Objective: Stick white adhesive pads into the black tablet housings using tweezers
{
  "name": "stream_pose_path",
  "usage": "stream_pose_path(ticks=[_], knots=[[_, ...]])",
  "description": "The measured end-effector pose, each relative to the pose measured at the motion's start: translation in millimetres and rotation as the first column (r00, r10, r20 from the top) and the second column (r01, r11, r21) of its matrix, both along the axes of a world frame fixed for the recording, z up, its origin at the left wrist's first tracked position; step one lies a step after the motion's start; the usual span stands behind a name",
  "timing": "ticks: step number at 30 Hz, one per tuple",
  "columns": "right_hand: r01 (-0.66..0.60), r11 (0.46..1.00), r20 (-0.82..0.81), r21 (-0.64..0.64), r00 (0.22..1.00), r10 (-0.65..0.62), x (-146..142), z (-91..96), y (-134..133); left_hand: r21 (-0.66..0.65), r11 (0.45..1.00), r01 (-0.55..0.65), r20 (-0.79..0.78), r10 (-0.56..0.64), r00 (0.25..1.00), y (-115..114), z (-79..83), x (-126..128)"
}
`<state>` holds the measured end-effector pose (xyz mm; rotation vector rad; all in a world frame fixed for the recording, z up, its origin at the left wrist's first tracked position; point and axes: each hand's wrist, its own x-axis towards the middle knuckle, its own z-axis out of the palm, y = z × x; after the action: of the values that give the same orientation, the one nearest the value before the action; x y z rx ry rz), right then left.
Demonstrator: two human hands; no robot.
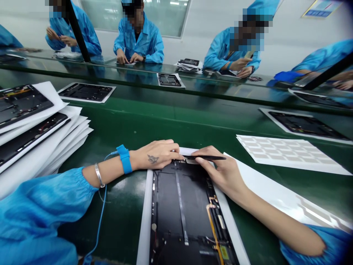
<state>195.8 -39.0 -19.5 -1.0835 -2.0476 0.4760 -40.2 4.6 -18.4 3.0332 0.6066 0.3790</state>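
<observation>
An opened tablet housing [193, 206], black inside with orange flex cable and small parts, lies on a white sheet [143, 221] in front of me. My right hand [220, 167] grips dark tweezers [211, 157], their tips pointing left at the housing's far edge. A small pale strip [191, 161] lies under the tweezers there. My left hand [158, 154] is at the far left corner of the housing, fingers closed and bent down onto the edge. What its fingertips pinch or press is too small to make out. A blue wrist strap [124, 159] with a cord circles my left wrist.
Stacked tablet housings [35, 136] with white sheets between them stand at left. A sheet of pale stickers [286, 152] and a glossy white sheet [264, 187] lie at right. More housings [86, 92] rest along the green bench [132, 114]. Several co-workers in blue sit opposite.
</observation>
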Motion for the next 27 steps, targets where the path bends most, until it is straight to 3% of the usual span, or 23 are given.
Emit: stream_pose_path(ticks=[6,14,16,18,21,27], knots=[[-0.130,0.979,0.025,0.159,0.992,0.127,1,-1.2,-6,0.021,1.000,-0.011,-0.026,0.012,1.000,1,-2.7,1],[-0.133,0.986,-0.032,0.105,0.990,0.137,3,2.0,-8,0.008,1.000,-0.012,-0.026,0.012,1.000,0,-2.4,2],[-0.042,0.998,-0.052,0.045,0.998,0.044,8,3.6,-9,-0.007,1.000,0.001,-0.004,-0.001,1.000,0,-2.2,2],[0.124,0.991,-0.085,-0.051,0.988,-0.128,14,3.4,-9,-0.023,1.000,0.010,0.020,-0.009,1.000,-1,-1.6,3],[0.311,0.921,-0.175,-0.235,0.918,-0.355,24,-2.2,-5,-0.017,1.000,0.008,0.014,-0.008,1.000,-3,0.1,4],[0.271,0.849,-0.386,-0.453,0.799,-0.461,32,-13.4,3,0.045,0.999,-0.015,-0.074,0.019,0.997,-6,2.9,6]])
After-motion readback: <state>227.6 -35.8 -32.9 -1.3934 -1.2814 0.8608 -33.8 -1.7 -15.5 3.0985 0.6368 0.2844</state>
